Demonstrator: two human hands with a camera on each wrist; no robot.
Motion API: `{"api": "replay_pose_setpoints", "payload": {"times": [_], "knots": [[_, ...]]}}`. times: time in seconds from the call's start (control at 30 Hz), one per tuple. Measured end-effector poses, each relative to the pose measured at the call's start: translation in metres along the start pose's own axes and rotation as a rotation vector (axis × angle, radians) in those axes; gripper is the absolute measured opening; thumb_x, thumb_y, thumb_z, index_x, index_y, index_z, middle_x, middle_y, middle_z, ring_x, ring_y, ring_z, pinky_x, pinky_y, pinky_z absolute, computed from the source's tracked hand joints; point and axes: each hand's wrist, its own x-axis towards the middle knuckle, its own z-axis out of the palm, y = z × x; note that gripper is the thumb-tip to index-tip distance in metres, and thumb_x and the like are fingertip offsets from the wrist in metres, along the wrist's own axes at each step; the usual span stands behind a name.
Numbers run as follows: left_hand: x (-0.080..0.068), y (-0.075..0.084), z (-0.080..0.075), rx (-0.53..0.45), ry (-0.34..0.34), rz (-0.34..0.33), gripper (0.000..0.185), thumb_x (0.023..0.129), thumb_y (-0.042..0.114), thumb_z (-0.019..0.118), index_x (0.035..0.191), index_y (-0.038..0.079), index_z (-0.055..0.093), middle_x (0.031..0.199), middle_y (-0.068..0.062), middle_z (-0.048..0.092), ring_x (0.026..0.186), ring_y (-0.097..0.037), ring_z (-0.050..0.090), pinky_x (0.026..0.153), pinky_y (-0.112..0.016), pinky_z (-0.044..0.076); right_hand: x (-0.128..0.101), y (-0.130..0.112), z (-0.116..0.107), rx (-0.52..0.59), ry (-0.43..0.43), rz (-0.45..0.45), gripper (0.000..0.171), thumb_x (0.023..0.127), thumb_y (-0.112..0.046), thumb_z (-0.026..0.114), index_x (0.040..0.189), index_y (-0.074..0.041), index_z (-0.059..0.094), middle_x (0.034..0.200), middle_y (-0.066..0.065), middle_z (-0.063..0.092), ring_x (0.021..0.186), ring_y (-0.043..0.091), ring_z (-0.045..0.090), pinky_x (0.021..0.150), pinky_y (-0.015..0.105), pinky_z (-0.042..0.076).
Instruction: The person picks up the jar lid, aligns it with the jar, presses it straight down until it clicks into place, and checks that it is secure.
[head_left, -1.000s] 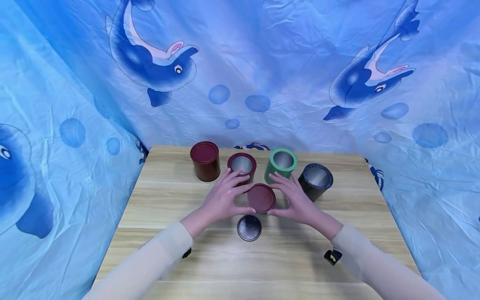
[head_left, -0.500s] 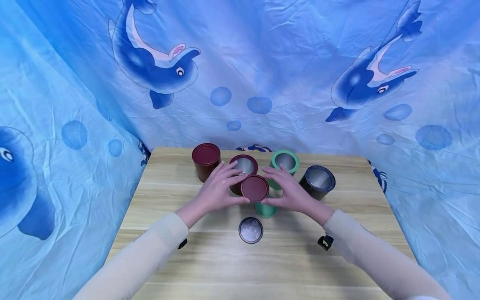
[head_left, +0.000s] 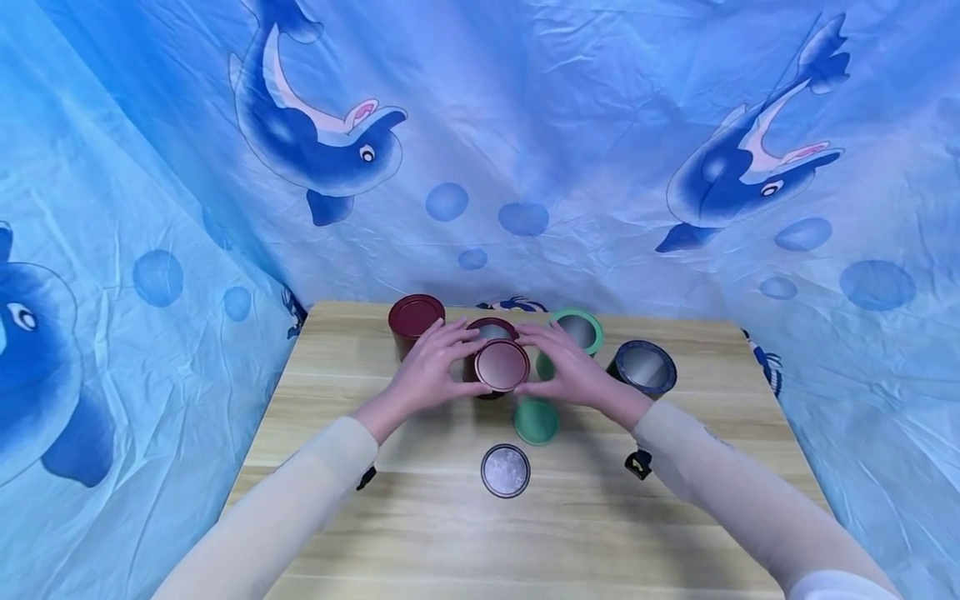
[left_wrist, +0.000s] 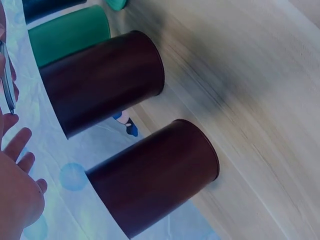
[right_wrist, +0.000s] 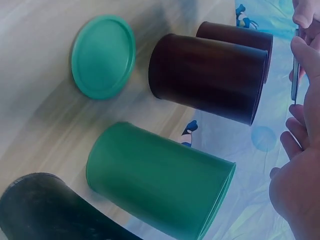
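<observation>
A round dark red lid (head_left: 502, 366) is pinched at its rim between my left hand (head_left: 435, 364) and my right hand (head_left: 567, 367). Both hands hold it up level, just in front of and above an uncovered dark red canister (left_wrist: 107, 80). In the right wrist view the lid (right_wrist: 296, 67) appears edge-on, gripped between thumbs and fingers. Behind my right hand stands an open green canister (head_left: 577, 331). Left of my left hand is another dark red canister (head_left: 417, 318) with its lid on.
On the wooden table (head_left: 420, 533), a green lid (head_left: 536, 422) and a black-rimmed lid (head_left: 506, 471) lie flat in front of the hands. An open black canister (head_left: 645, 368) stands to the right. A blue dolphin-print curtain (head_left: 480, 150) hangs behind and at both sides.
Both hands have lifted the red lid off the spot over the green lid and carried it back and slightly left, toward the open red canister. The green lid has come into full view.
</observation>
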Motion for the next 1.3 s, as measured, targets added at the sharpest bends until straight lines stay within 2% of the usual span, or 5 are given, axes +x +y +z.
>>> {"api": "replay_pose_setpoints", "payload": {"times": [0.13,0.53,0.77,1.17,1.3], "knots": [[0.004,-0.005,-0.001,0.005,-0.001,-0.004,0.078,0.078,0.055,0.093,0.138,0.009,0.073,0.145,-0.015,0.067,0.149,-0.040,0.049,0.126,-0.063,0.029,0.008,0.003,0.000,-0.004,-0.016,0.013,0.074,0.081,-0.035,0.096,0.140,-0.003,0.066,0.159,0.017,0.053,0.152,0.034,0.045,0.130,0.063,0.015],[0.013,-0.025,0.006,0.024,-0.021,-0.049,0.079,0.080,0.054,0.092,0.141,0.009,0.071,0.147,-0.015,0.065,0.150,-0.040,0.047,0.128,-0.059,0.028,0.029,0.016,0.002,-0.036,-0.024,-0.026,0.075,0.083,-0.035,0.094,0.141,0.003,0.065,0.159,0.020,0.053,0.151,0.037,0.046,0.131,0.062,0.013],[0.019,-0.036,0.006,0.065,-0.033,-0.058,0.078,0.080,0.057,0.090,0.140,0.010,0.072,0.149,-0.014,0.064,0.152,-0.038,0.046,0.128,-0.059,0.027,0.044,0.022,0.001,-0.053,-0.072,0.005,0.078,0.084,-0.040,0.093,0.144,0.001,0.064,0.160,0.018,0.052,0.153,0.035,0.043,0.132,0.059,0.012],[0.031,-0.042,0.004,0.085,-0.167,-0.139,0.079,0.085,0.063,0.084,0.145,0.014,0.069,0.157,-0.012,0.057,0.158,-0.035,0.034,0.131,-0.058,0.020,0.056,0.028,-0.002,-0.034,-0.158,0.078,0.077,0.086,-0.041,0.091,0.146,-0.001,0.063,0.163,0.017,0.049,0.157,0.036,0.037,0.132,0.060,0.010],[0.034,-0.043,0.004,0.089,-0.199,-0.147,0.078,0.086,0.064,0.083,0.144,0.014,0.070,0.158,-0.012,0.056,0.159,-0.037,0.033,0.132,-0.058,0.017,0.059,0.031,-0.001,-0.038,-0.190,0.096,0.077,0.087,-0.043,0.090,0.147,-0.003,0.062,0.165,0.016,0.047,0.158,0.036,0.034,0.132,0.060,0.010]]}}
